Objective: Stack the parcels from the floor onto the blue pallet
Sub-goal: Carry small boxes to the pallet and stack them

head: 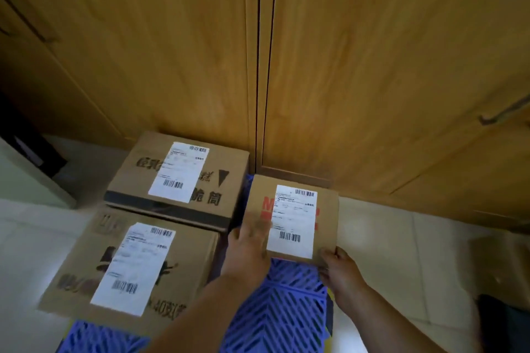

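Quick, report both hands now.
Left hand: open, fingers flat on the small brown cardboard parcel with red print.
Right hand: grips that parcel's near right corner.

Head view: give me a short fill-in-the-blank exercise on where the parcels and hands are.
1. Both hands hold the small parcel that bears ____ lettering.
2. The pallet under the parcels is ____ in colour.
3. The right hand grips the small parcel's near ____ corner.
4. The left hand lies on that parcel's ____ edge.

Missing words: red; blue; right; left
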The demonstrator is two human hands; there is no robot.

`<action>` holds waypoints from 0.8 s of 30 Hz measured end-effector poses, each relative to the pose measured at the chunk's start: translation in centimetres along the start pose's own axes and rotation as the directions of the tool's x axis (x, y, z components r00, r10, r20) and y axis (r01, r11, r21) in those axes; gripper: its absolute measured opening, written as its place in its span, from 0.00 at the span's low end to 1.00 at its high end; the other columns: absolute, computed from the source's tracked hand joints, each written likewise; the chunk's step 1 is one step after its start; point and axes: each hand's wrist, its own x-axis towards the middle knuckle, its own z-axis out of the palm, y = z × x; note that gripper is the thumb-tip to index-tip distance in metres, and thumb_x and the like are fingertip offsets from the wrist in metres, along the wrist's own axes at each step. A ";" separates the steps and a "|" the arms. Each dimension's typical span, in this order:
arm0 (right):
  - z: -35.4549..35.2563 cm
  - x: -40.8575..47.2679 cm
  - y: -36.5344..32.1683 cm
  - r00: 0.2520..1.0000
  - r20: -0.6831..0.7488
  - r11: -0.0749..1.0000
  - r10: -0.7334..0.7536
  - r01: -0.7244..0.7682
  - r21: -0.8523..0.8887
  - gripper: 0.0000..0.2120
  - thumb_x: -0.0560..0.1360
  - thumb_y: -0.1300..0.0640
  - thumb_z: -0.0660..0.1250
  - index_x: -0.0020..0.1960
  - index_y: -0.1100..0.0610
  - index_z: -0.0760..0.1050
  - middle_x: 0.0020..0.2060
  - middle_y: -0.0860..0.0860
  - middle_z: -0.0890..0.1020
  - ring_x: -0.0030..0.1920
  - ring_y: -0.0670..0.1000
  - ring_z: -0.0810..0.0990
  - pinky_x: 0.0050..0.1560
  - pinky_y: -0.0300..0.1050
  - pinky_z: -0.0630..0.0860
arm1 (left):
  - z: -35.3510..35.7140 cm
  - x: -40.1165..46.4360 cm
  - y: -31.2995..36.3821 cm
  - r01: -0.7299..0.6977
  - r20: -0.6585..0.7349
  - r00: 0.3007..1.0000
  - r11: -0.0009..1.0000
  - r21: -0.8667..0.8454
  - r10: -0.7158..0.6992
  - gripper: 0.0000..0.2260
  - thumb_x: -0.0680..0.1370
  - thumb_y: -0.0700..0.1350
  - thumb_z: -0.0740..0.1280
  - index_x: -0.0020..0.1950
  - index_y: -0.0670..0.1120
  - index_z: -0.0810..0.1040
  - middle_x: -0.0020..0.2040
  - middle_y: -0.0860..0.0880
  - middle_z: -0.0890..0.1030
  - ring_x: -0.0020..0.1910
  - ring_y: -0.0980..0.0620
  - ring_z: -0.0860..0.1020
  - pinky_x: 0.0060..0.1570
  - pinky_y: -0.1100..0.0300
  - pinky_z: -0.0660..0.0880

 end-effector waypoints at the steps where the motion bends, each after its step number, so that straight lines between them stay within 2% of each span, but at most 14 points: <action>1: 0.3 1.2 0.7 1.000 0.003 1.000 -0.014 0.014 -0.014 0.18 0.80 0.59 0.59 0.70 0.58 0.66 0.40 0.54 0.76 0.30 0.52 0.71 0.31 0.47 0.68 | 0.5 0.6 -0.6 -0.009 -0.001 1.000 1.000 0.005 0.009 0.31 0.77 0.38 0.58 0.75 0.61 0.53 0.77 0.56 0.45 0.71 0.41 0.52 0.68 0.51 0.62; 2: 0.6 2.3 1.2 1.000 -0.001 0.999 -0.025 0.025 -0.021 0.17 0.80 0.59 0.59 0.68 0.58 0.68 0.35 0.53 0.73 0.28 0.51 0.67 0.30 0.46 0.65 | 1.1 1.1 -1.3 -0.019 -0.008 1.000 1.000 0.011 0.019 0.30 0.76 0.37 0.59 0.73 0.60 0.57 0.76 0.56 0.47 0.71 0.41 0.52 0.70 0.51 0.61; 4: 1.0 4.1 1.9 0.997 -0.025 0.998 -0.067 0.066 -0.024 0.15 0.79 0.59 0.61 0.66 0.58 0.70 0.33 0.50 0.72 0.29 0.50 0.67 0.34 0.46 0.65 | 2.0 2.1 -2.2 -0.024 -0.005 1.000 1.000 0.012 0.024 0.29 0.76 0.37 0.59 0.72 0.59 0.59 0.76 0.56 0.49 0.72 0.42 0.51 0.71 0.51 0.60; 7: 1.4 6.0 2.1 0.992 -0.057 0.994 -0.110 0.109 -0.017 0.13 0.78 0.56 0.63 0.62 0.58 0.72 0.40 0.52 0.76 0.37 0.53 0.75 0.41 0.52 0.74 | 2.7 3.3 -2.8 -0.042 0.020 0.999 0.996 0.078 0.041 0.28 0.77 0.39 0.59 0.74 0.58 0.58 0.77 0.55 0.45 0.75 0.42 0.46 0.73 0.49 0.59; 8: 1.5 6.6 2.1 0.991 -0.071 0.993 -0.110 0.108 -0.039 0.12 0.78 0.54 0.63 0.59 0.57 0.72 0.45 0.54 0.78 0.43 0.57 0.78 0.48 0.57 0.77 | 2.9 3.7 -2.8 -0.059 0.025 0.998 0.991 0.122 0.056 0.28 0.78 0.41 0.59 0.75 0.57 0.57 0.77 0.54 0.44 0.75 0.41 0.44 0.73 0.48 0.58; 10: 1.6 7.5 1.9 0.989 -0.099 0.989 -0.112 0.101 -0.105 0.14 0.78 0.51 0.63 0.59 0.57 0.72 0.55 0.58 0.78 0.53 0.62 0.78 0.59 0.61 0.74 | 3.1 4.5 -3.1 -0.073 0.024 0.997 0.982 0.173 0.070 0.27 0.78 0.44 0.59 0.75 0.56 0.56 0.77 0.51 0.44 0.75 0.40 0.43 0.73 0.46 0.58; 12: 1.8 7.9 1.5 0.984 -0.115 0.981 -0.134 0.116 -0.153 0.19 0.77 0.49 0.62 0.63 0.60 0.72 0.57 0.59 0.78 0.56 0.63 0.77 0.60 0.60 0.74 | 3.2 5.0 -3.4 -0.095 0.024 0.995 0.966 0.240 0.092 0.25 0.78 0.46 0.59 0.75 0.54 0.57 0.77 0.49 0.48 0.75 0.40 0.45 0.72 0.45 0.59; 14: 2.1 7.4 1.0 0.981 -0.111 0.964 -0.161 0.132 -0.230 0.20 0.78 0.49 0.60 0.64 0.61 0.71 0.55 0.59 0.77 0.55 0.63 0.77 0.57 0.55 0.74 | 2.7 4.9 -3.1 -0.173 -0.063 0.978 0.941 0.291 0.199 0.20 0.78 0.44 0.59 0.70 0.50 0.66 0.72 0.46 0.63 0.73 0.43 0.57 0.67 0.49 0.68; 15: 2.2 6.9 0.8 0.979 -0.111 0.946 -0.173 0.134 -0.294 0.22 0.79 0.48 0.59 0.66 0.62 0.70 0.54 0.59 0.76 0.53 0.62 0.76 0.53 0.52 0.73 | 2.1 4.6 -2.9 -0.227 -0.166 0.943 0.923 0.310 0.287 0.17 0.77 0.42 0.59 0.66 0.48 0.71 0.66 0.47 0.70 0.69 0.45 0.64 0.61 0.52 0.72; 17: 2.3 5.8 0.4 0.966 -0.121 0.893 -0.227 0.157 -0.421 0.23 0.80 0.49 0.57 0.69 0.61 0.66 0.58 0.61 0.75 0.53 0.60 0.75 0.51 0.49 0.70 | 0.0 4.3 -2.8 -0.285 -0.383 0.822 0.887 0.363 0.421 0.16 0.76 0.41 0.62 0.63 0.46 0.75 0.59 0.48 0.76 0.62 0.47 0.71 0.57 0.56 0.72; 18: 2.3 5.4 0.2 0.955 -0.123 0.871 -0.270 0.188 -0.454 0.24 0.80 0.49 0.57 0.72 0.60 0.63 0.63 0.61 0.73 0.56 0.61 0.74 0.54 0.49 0.71 | -1.2 4.5 -3.1 -0.267 -0.467 0.762 0.875 0.404 0.448 0.17 0.75 0.42 0.63 0.64 0.46 0.73 0.61 0.48 0.76 0.63 0.47 0.70 0.59 0.56 0.70; 19: 2.2 4.9 0.2 0.941 -0.121 0.850 -0.315 0.223 -0.477 0.28 0.79 0.49 0.59 0.75 0.59 0.58 0.67 0.61 0.69 0.61 0.62 0.73 0.58 0.51 0.71 | -2.4 4.7 -3.6 -0.212 -0.508 0.745 0.875 0.435 0.433 0.21 0.74 0.45 0.65 0.67 0.48 0.70 0.65 0.48 0.73 0.66 0.47 0.67 0.64 0.54 0.66; 21: 2.2 3.7 0.4 0.893 -0.090 0.740 -0.441 0.305 -0.599 0.40 0.75 0.43 0.64 0.78 0.54 0.46 0.74 0.60 0.57 0.70 0.62 0.64 0.66 0.56 0.68 | -4.4 5.1 -4.8 -0.076 -0.460 0.834 0.888 0.453 0.305 0.31 0.72 0.55 0.65 0.73 0.50 0.60 0.74 0.46 0.62 0.74 0.44 0.55 0.72 0.46 0.53; 24: 2.7 2.7 1.0 0.824 0.064 0.400 -0.563 0.339 -0.852 0.50 0.69 0.34 0.66 0.77 0.47 0.37 0.76 0.58 0.42 0.76 0.60 0.45 0.73 0.58 0.56 | -5.4 5.4 -6.6 0.041 -0.312 0.940 0.861 0.507 0.139 0.42 0.70 0.69 0.60 0.77 0.53 0.46 0.78 0.47 0.45 0.77 0.43 0.40 0.71 0.37 0.41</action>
